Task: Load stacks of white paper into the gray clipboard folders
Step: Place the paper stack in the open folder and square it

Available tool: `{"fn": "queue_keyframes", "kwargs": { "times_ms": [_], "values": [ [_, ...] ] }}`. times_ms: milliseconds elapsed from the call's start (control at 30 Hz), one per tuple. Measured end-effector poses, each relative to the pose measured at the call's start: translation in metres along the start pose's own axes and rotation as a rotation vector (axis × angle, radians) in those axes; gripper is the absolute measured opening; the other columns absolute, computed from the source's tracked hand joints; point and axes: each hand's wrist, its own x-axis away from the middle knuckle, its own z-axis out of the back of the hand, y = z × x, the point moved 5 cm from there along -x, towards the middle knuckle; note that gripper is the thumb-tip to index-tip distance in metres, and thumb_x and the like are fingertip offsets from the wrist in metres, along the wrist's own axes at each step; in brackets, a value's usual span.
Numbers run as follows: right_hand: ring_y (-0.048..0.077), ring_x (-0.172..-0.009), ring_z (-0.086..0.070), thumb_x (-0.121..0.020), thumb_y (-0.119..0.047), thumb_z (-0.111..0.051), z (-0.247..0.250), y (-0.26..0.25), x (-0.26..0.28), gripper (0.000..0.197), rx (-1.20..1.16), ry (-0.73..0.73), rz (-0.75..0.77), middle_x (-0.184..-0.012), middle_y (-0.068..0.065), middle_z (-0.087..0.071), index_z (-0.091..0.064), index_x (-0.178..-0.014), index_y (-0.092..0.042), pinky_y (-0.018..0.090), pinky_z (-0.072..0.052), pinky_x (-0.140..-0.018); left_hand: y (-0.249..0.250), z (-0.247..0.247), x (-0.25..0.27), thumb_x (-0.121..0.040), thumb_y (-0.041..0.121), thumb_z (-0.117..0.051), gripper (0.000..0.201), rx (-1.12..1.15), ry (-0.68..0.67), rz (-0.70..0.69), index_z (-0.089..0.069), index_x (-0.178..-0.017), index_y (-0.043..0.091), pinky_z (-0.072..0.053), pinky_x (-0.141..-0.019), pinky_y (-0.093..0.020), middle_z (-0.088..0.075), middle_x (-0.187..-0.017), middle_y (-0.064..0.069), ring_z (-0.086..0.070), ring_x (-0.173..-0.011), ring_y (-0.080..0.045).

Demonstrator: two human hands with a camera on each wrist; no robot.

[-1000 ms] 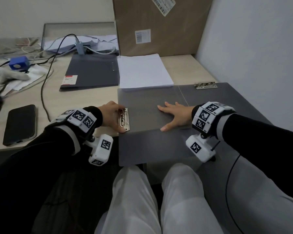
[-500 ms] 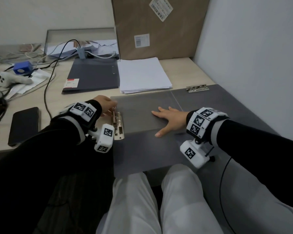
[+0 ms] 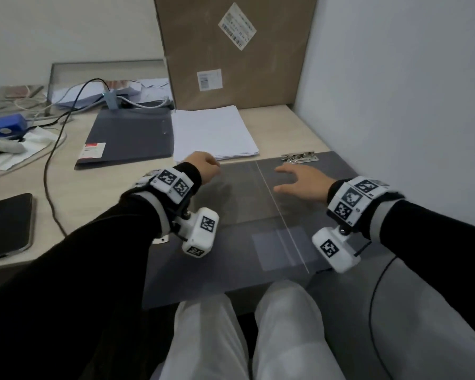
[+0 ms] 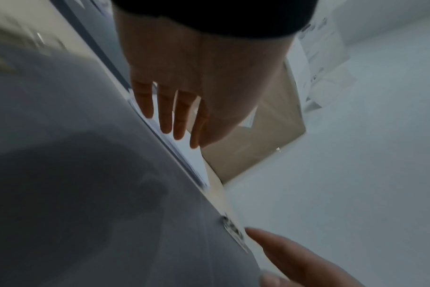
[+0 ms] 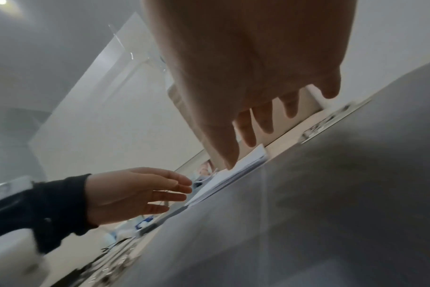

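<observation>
At the left edge a phone (image 3: 7, 224) lies on the desk (image 3: 99, 204), with a cable (image 3: 54, 171) running past it; farther back a closed folder (image 3: 129, 137) rests beside the paper (image 3: 213, 133), their edges nearly touching.

The left hand (image 3: 203, 167) is no longer on the metal clip at the near-left edge of the open folder (image 3: 247, 215), where it sat a second ago. It has lifted and travelled forward, and now hangs over the folder's far-left corner, just short of the paper. Its fingers (image 4: 165, 114) are extended and slightly spread, holding nothing; the right wrist view shows the same empty, loosely opened hand above the gray surface.

The open folder lies flat across the desk edge, both panels bare, its crease (image 3: 280, 212) running between the two hands.

The right hand (image 3: 302, 182) has also left its flat press on the panel and moved forward across the crease. Its fingers are relaxed and spread, gripping nothing; whether they touch the folder I cannot tell. A second clip (image 3: 299, 157) lies just beyond it at the folder's far edge.

Both hands heading empty toward the paper suggests the folder is judged ready, and that picking up the paper comes next. No paper is loaded yet.
</observation>
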Motion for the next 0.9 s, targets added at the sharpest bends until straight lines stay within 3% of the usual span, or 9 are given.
{"fn": "queue_keyframes", "kwargs": {
  "times_ms": [100,200,333,400,467,633,900],
  "values": [
    [0.02,-0.143,-0.03,-0.091,-0.028,-0.06,0.018,0.039,-0.003,0.056,0.011,0.064,-0.085,-0.153,0.005,-0.036,-0.043,-0.143,-0.015,0.024,-0.022,-0.111,0.035,-0.048,-0.009,-0.089,0.015,-0.054,0.034,-0.042,-0.158,-0.069,-0.063,-0.121,0.008,-0.041,-0.093,-0.024,-0.061,-0.128,-0.011,-0.055,-0.12,-0.025],
    [0.028,-0.147,-0.018,-0.091,-0.03,-0.059,0.02,0.067,-0.022,0.057,0.054,0.04,-0.145,-0.157,0.005,-0.028,-0.04,-0.144,-0.018,0.032,-0.013,-0.118,0.058,-0.089,-0.024,-0.088,0.026,-0.058,0.051,-0.134,-0.285,-0.102,-0.048,-0.137,0.013,-0.036,-0.109,-0.028,-0.048,-0.144,-0.008,-0.046,-0.132,-0.023],
    [0.027,-0.149,-0.009,-0.086,-0.043,-0.061,0.013,0.084,-0.057,0.068,0.12,0.006,-0.167,-0.16,0.003,-0.017,-0.034,-0.146,-0.028,0.047,-0.013,-0.12,0.064,-0.119,-0.046,-0.077,0.052,-0.058,0.079,-0.403,-0.339,-0.147,-0.03,-0.147,0.026,-0.023,-0.118,-0.043,-0.023,-0.157,-0.006,-0.02,-0.146,-0.029],
    [0.029,-0.149,-0.002,-0.085,-0.045,-0.06,0.009,0.083,-0.07,0.074,0.149,-0.026,-0.168,-0.162,0.002,-0.008,-0.025,-0.149,-0.031,0.051,-0.012,-0.119,0.056,-0.125,-0.051,-0.08,0.059,-0.053,0.082,-0.502,-0.388,-0.143,-0.017,-0.149,0.034,-0.01,-0.119,-0.052,-0.005,-0.161,0.001,-0.002,-0.149,-0.029],
    [0.028,-0.149,0.003,-0.085,-0.046,-0.059,0.007,0.079,-0.079,0.078,0.164,-0.041,-0.161,-0.162,-0.002,-0.001,-0.018,-0.151,-0.034,0.052,-0.011,-0.119,0.047,-0.126,-0.054,-0.084,0.062,-0.046,0.08,-0.534,-0.429,-0.165,-0.007,-0.15,0.039,-0.003,-0.118,-0.056,0.006,-0.161,0.006,0.006,-0.15,-0.023],
    [0.026,-0.149,0.007,-0.087,-0.052,-0.053,0.004,0.073,-0.1,0.08,0.251,-0.079,-0.109,-0.162,-0.006,0.005,-0.007,-0.151,-0.036,0.055,-0.007,-0.118,0.043,-0.122,-0.05,-0.086,0.065,-0.038,0.078,-0.579,-0.463,-0.221,0.001,-0.149,0.041,0.001,-0.116,-0.054,0.012,-0.161,0.007,0.01,-0.149,-0.021],
    [0.024,-0.15,0.005,-0.09,-0.059,-0.044,0.001,0.081,-0.109,0.073,0.254,-0.17,-0.085,-0.162,-0.007,0.005,-0.009,-0.151,-0.039,0.059,-0.008,-0.115,0.042,-0.124,-0.051,-0.086,0.065,-0.037,0.077,-0.578,-0.463,-0.219,0.002,-0.149,0.042,0.002,-0.117,-0.054,0.013,-0.16,0.008,0.011,-0.149,-0.02]
  ]
}}
